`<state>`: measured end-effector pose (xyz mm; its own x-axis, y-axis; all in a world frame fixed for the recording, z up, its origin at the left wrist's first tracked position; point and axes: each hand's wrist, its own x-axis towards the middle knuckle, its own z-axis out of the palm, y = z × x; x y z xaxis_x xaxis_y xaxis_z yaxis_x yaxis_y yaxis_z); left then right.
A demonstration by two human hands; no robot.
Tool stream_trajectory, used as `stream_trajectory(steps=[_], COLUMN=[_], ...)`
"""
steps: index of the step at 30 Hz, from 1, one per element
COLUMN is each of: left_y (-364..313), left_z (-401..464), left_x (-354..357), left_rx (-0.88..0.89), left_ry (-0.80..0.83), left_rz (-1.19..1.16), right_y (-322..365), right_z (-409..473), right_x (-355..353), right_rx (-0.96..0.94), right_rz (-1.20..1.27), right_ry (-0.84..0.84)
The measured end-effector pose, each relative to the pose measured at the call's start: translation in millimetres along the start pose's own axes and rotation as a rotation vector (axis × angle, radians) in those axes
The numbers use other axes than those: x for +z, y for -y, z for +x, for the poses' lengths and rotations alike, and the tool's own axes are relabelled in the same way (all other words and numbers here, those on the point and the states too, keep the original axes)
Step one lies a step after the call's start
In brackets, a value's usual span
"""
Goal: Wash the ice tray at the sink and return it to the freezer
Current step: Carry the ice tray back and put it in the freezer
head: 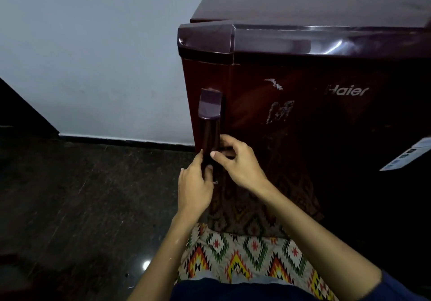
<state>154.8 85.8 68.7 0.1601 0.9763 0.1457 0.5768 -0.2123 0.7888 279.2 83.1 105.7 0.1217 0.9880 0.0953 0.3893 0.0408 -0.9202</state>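
Head view: a dark maroon fridge (pixel 303 114) with a "Haier" logo (pixel 347 90) is filling the right and centre of the frame, door closed. Its vertical door handle (pixel 210 123) is being gripped by both hands, just left of centre. The left hand (pixel 194 187) is wrapped around the lower end of the handle from the left, fingers curled behind it. The right hand (pixel 238 163) is coming in from the right a bit higher up, with fingers (pixel 224 140) curled around the handle and the thumb pressed across its front. So both sets of fingers are closed on the handle, not spread. The ice tray isn't being shown anywhere in the frame. A patterned cloth (pixel 245 254) is seen at the bottom centre, dark floor (pixel 81 195) at lower left, and a pale wall (pixel 93 55) at upper left.
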Motion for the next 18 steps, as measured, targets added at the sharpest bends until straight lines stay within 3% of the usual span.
stream_trajectory(steps=[6, 11, 18], left_y=[1.6, 10.7, 26.2], left_z=[17.5, 22.0, 16.0], left_x=[1.4, -2.3, -17.1], left_rx=[0.019, 0.042, -0.044], left_ry=[0.011, 0.079, 0.414], left_rz=[-0.159, -0.223, -0.07], right_y=[-3.8, -6.4, 3.6], right_z=[9.3, 0.3, -51.6], right_x=[3.6, 18.2, 40.8], right_rx=[-0.009, 0.028, 0.222], right_rz=[-0.005, -0.04, -0.078], right_ry=[-0.041, -0.174, -0.246])
